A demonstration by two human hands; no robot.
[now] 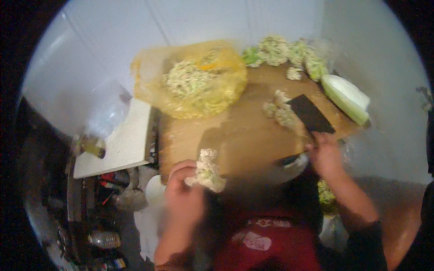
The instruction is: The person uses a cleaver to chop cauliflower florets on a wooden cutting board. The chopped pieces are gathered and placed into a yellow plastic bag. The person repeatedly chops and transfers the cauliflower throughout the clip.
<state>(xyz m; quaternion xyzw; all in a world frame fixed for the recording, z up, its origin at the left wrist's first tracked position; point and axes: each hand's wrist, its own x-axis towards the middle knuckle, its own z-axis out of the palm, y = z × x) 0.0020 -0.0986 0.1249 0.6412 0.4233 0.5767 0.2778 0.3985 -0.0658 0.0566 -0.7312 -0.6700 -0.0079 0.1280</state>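
Observation:
My left hand (184,184) holds a piece of cauliflower (207,171) over the near left edge of a wooden board (251,135). In my right hand (325,152) is the handle of a dark, broad-bladed cleaver (312,113). Its blade lies over the right part of the board, beside several cut cauliflower florets (283,108). A yellow plastic bag (234,71), open at the top, stands on the far left of the board with many florets (186,79) inside. The picture is blurred, so the fingers' exact grip is unclear.
Cauliflower pieces (274,50) line the board's far edge. A long pale-green and white vegetable (346,98) lies along its right side, near the wall (390,118). Left of the board is a white surface (125,142). A whitish bowl-like thing (291,169) shows below the near edge.

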